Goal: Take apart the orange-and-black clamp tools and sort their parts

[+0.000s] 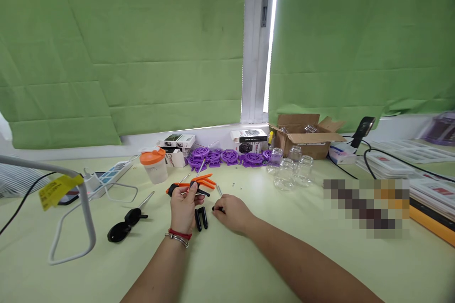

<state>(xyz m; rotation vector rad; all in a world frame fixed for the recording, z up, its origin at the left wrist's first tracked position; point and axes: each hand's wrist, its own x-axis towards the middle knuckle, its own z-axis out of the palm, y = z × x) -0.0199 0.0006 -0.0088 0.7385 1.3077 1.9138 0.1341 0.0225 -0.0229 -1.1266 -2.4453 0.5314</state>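
My left hand [183, 208] is closed around a screwdriver [202, 167] with a thin metal shaft pointing up and away. Long orange parts with black ends [208, 181] lie at its fingertips; I cannot tell whether they are held too. My right hand [232, 213] rests on the table with its fingers closed on a small black piece [213, 208], mostly hidden. Two black tube-like parts [201, 218] lie between the hands. Just beyond the right fingers is a slim metal piece [219, 190]. Tiny bits [233, 184] are scattered farther back.
Purple wheel-shaped parts [229, 156] line the back, with printed boxes [249, 141] behind. Glass jars [284, 175] and a cardboard box [302, 139] stand right. At left are an orange-lidded cup [154, 165], black rounded parts [126, 225], a power strip [115, 173] and a grey frame [85, 208].
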